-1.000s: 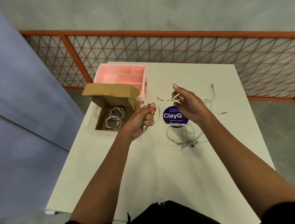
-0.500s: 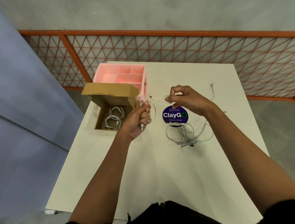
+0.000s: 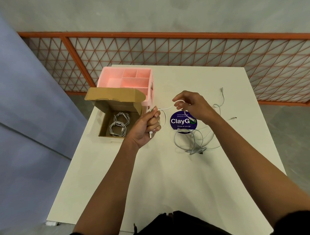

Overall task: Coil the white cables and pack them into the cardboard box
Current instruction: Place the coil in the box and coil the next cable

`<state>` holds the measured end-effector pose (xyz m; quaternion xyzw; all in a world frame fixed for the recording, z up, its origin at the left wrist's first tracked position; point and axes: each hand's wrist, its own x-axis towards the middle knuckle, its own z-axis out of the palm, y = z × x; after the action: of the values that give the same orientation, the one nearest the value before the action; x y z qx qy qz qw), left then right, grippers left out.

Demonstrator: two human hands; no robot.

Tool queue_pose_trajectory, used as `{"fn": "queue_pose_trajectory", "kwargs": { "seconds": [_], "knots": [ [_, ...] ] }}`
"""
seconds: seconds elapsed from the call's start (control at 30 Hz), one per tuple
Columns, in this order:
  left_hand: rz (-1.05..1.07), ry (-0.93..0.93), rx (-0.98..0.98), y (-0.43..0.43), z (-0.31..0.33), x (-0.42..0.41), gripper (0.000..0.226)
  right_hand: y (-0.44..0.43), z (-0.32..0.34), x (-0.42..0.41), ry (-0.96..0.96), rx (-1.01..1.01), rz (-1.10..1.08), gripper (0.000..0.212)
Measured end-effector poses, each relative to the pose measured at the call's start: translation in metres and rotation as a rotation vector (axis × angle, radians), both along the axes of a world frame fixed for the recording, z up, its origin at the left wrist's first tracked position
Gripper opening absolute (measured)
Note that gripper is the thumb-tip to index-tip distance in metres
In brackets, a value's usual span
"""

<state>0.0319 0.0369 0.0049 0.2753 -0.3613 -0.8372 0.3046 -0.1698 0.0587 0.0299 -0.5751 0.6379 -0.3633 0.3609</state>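
While left hand (image 3: pixel 145 127) and right hand (image 3: pixel 192 106) grip a cable (image 3: pixel 166 108), loose cables (image 3: pixel 189 142) lie nearby.

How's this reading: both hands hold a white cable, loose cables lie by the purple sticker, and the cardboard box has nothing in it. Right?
One part is wrong: in the head view the cardboard box already holds coiled cables. The rest stands: the left hand and right hand hold a white cable, and loose cables lie by the purple sticker.
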Motion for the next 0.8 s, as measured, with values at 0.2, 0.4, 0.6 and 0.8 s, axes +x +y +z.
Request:
{"fn": "queue_pose_trajectory", "kwargs": {
  "seconds": [0.2, 0.4, 0.6, 0.8],
  "knots": [
    [0.02, 0.043, 0.061, -0.002, -0.003, 0.004, 0.028, 0.008, 0.001, 0.003, -0.642, 0.104, 0.087, 0.023],
    [0.005, 0.248, 0.217, -0.001, 0.003, 0.005, 0.036, 0.018, -0.013, 0.018, -0.292, 0.135, 0.093, 0.042],
    [-0.159, 0.258, 0.209, 0.003, 0.0, 0.002, 0.033, 0.024, -0.03, 0.029, -0.325, 0.262, 0.226, 0.025],
    [-0.271, 0.268, 0.176, 0.003, -0.004, 0.003, 0.033, 0.016, -0.017, 0.036, -0.64, 0.395, 0.156, 0.026]
  ]
}}
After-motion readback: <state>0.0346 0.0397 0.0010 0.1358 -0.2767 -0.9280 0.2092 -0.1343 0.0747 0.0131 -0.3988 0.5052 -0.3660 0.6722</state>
